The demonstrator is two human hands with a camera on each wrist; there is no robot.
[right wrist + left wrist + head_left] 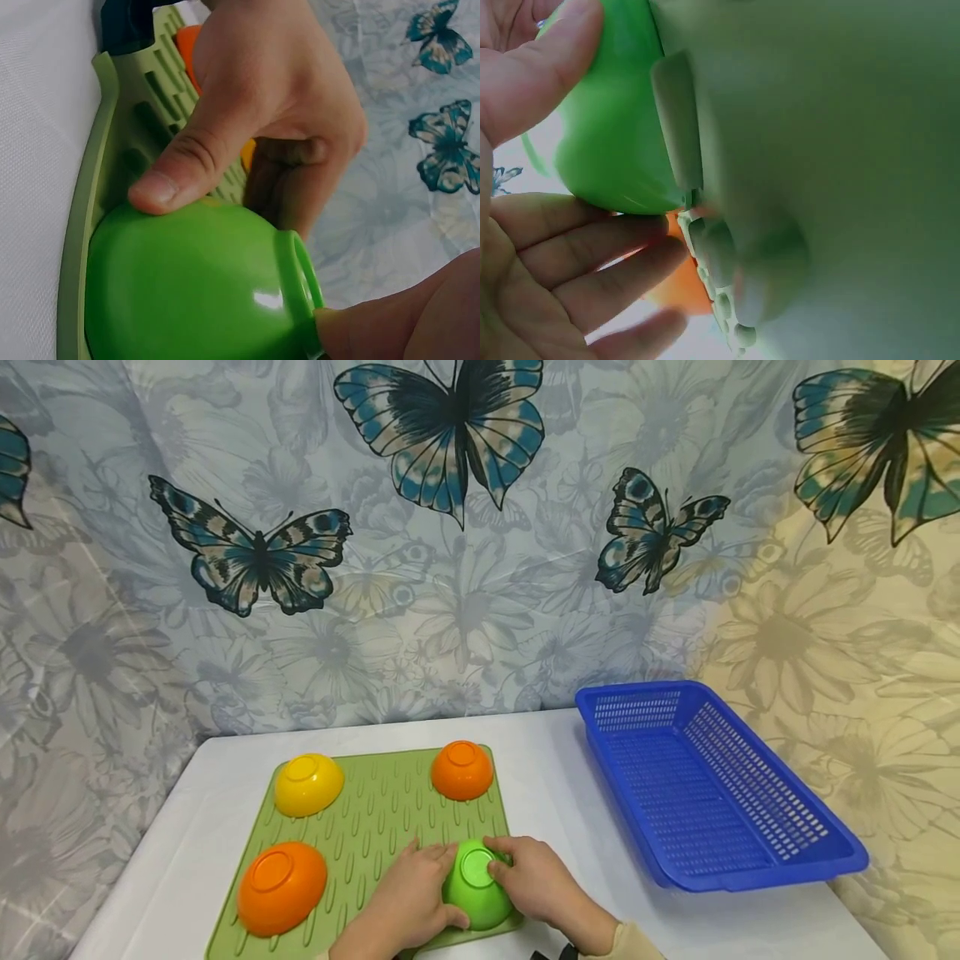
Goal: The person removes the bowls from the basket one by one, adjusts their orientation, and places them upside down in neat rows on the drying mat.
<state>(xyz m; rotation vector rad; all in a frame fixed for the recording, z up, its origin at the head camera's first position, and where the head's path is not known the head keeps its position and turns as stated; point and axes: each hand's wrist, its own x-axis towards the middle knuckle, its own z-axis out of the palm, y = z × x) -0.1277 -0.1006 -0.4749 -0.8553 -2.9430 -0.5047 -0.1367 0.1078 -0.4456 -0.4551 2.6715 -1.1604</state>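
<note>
An upside-down green bowl (478, 906) sits at the near right corner of a ridged green mat (386, 810), both hands on it. My left hand (412, 893) holds its left side; in the left wrist view the thumb lies on one side of the bowl and the fingers on the other. From the right, my right hand (543, 881) grips the bowl, its thumb at the foot ring. The right hand's thumb (375, 330) touches that ring in the right wrist view. The far-side fingertips of the right hand are partly hidden.
Also upside down on the mat are a large orange bowl (281, 893) near left, a yellow bowl (309, 789) far left and a small orange bowl (462, 772) far right. A blue plastic basket (626, 802) stands right of the mat on the white-covered table (551, 777), before a butterfly-print cloth (480, 635).
</note>
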